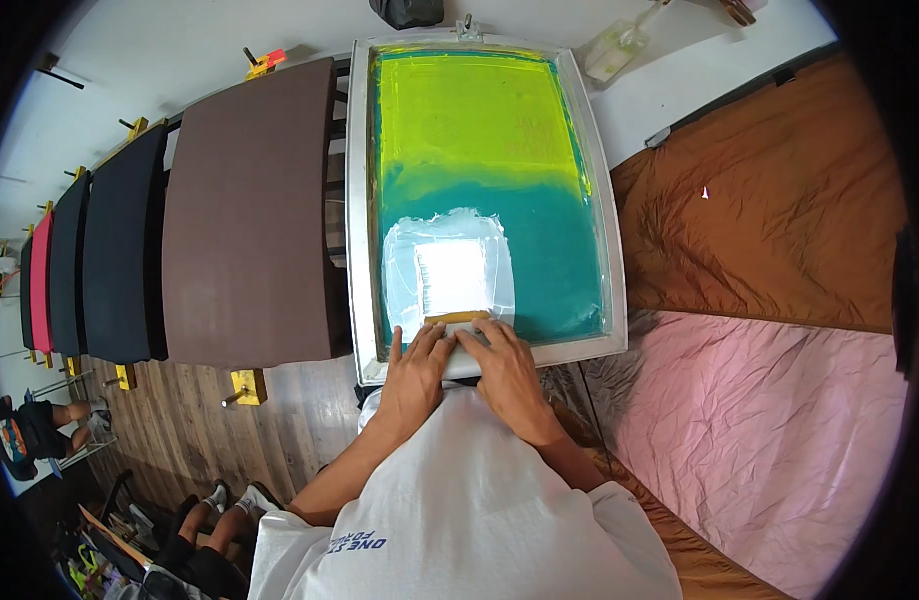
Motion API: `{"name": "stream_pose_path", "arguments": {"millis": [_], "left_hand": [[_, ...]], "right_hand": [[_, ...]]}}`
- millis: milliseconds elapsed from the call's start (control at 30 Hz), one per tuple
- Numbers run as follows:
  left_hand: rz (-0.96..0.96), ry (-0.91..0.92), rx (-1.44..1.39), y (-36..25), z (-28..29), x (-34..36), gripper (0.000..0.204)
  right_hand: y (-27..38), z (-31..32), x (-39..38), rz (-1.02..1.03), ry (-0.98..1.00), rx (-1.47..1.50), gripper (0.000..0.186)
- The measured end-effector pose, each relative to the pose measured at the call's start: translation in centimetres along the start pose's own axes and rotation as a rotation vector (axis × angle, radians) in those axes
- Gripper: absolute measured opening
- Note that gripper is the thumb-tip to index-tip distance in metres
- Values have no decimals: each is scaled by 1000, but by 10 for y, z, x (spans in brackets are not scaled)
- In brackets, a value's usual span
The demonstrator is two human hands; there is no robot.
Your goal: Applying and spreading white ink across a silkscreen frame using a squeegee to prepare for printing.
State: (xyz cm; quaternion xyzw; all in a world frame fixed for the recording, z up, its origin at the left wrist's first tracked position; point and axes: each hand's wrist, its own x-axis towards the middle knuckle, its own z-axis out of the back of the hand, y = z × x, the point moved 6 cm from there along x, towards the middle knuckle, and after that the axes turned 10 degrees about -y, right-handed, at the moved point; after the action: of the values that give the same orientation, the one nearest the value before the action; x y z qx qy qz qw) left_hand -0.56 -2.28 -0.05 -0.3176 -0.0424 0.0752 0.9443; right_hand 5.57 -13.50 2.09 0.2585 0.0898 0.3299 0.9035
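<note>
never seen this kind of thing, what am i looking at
This is one picture from a camera worn on the head, looking down; its fisheye lens bends straight edges. There is no robot: a person's own bare left hand and right hand hold a squeegee with an amber edge, at the near end of a screen-printing frame. Its mesh is yellow-green at the far end and teal nearer, with a white patch just ahead of the squeegee. To its left runs a row of fabric-covered boards; to its right, a brown sheet and a pink sheet.
</note>
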Motion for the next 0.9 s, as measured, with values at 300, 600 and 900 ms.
{"name": "stream_pose_path", "arguments": {"millis": [300,600,900], "left_hand": [[-37,-23,32,-4,1,-4,52],[-24,36,12,0,-6,-12,51],[-90,-87,58,6,27,69,43]], "right_hand": [[1,8,-1,3,-21,1,62],[5,9,-10,-36,40,51,60],[-14,18,67,5,-46,64,53]]}}
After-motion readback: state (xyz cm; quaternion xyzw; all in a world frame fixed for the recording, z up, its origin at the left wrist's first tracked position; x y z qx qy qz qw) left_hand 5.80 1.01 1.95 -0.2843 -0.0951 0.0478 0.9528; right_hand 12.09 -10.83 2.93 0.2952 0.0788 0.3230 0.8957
